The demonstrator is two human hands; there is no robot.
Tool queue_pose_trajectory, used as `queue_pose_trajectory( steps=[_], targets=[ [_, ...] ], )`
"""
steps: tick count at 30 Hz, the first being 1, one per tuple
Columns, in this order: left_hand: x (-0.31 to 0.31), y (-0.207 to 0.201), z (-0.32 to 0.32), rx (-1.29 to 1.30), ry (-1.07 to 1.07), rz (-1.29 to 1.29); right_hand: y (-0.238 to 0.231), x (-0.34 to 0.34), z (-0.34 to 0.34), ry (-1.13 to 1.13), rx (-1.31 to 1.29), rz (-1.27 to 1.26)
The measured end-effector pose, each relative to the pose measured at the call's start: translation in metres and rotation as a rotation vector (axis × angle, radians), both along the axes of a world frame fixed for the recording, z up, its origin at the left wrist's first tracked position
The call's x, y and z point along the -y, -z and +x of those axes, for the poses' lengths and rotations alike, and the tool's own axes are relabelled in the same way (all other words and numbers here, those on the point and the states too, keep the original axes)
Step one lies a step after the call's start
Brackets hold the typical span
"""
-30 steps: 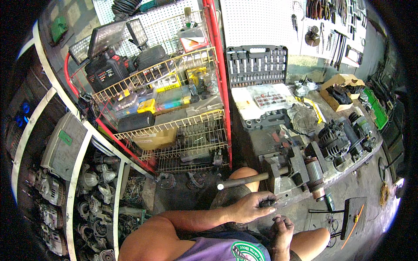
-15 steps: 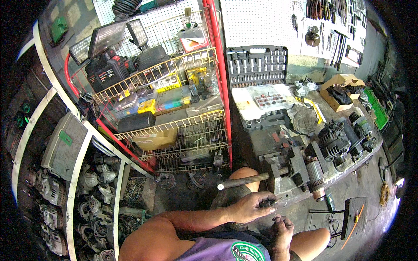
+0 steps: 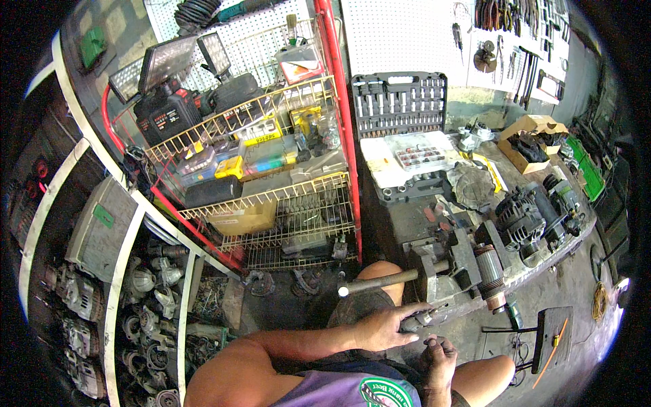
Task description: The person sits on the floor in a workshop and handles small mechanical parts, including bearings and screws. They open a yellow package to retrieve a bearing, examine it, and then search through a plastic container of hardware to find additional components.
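My left hand (image 3: 381, 330) reaches in beside the vise, thumb and forefinger spread around a small dark metal piece (image 3: 422, 319) whose kind I cannot make out. Below it, my right hand (image 3: 441, 357) is closed, with thumb and fingertips pinched together; whatever they hold is hidden or too small to name. Just beyond both hands is a bench vise (image 3: 428, 275) with a long threaded screw (image 3: 383, 281) sticking out toward the left. Between the vise jaws stands a motor armature (image 3: 488, 266) with a copper-coloured end, touched by neither hand.
On the bench (image 3: 420, 227) lie an alternator (image 3: 521, 218), an open socket set (image 3: 400, 102) and a cardboard box (image 3: 536, 142). A red-framed wire rack (image 3: 349, 149) stands left of the bench. Shelves at far left hold used alternator parts (image 3: 81, 295). A board with an orange stick (image 3: 550, 353) is at right.
The left forefinger has stretched out and the thumb has moved away from it, showing more of the metal piece. My right hand has barely moved.
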State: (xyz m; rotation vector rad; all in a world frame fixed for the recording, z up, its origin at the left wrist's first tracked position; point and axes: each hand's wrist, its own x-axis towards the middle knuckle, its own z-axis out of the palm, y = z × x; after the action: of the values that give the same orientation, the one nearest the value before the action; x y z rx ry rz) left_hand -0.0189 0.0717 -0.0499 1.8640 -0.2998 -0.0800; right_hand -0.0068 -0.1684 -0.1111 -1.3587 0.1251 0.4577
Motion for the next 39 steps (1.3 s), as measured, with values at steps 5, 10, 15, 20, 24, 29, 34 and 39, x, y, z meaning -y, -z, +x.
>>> queue_pose_trajectory(
  steps=[5,10,15,20,24,29,34,39],
  targets=[
    [0.004,0.014,-0.002,-0.021,-0.039,-0.038,-0.001,-0.004,-0.002,0.043,0.034,-0.008],
    [0.004,0.016,-0.003,-0.041,-0.050,-0.055,-0.007,-0.005,-0.001,0.042,0.044,-0.006],
    [-0.003,-0.015,0.010,0.213,-0.232,0.274,-0.030,-0.001,-0.001,0.036,-0.168,-0.068],
    [-0.019,-0.066,0.072,0.096,-0.273,-0.237,-0.047,0.010,0.005,0.053,0.071,-0.123],
    [-0.018,-0.076,0.149,0.048,-0.344,-0.350,-0.052,0.026,0.003,0.080,0.044,0.074],
    [-0.022,-0.055,0.226,-0.204,-0.378,-0.440,-0.058,0.053,0.007,0.150,0.161,0.006],
    [-0.015,-0.038,0.245,-0.094,-0.431,-0.151,-0.084,0.097,0.043,0.278,0.336,-0.277],
    [-0.017,-0.039,0.238,-0.008,-0.512,0.035,-0.120,0.109,0.119,0.231,0.522,-0.610]
  ],
)
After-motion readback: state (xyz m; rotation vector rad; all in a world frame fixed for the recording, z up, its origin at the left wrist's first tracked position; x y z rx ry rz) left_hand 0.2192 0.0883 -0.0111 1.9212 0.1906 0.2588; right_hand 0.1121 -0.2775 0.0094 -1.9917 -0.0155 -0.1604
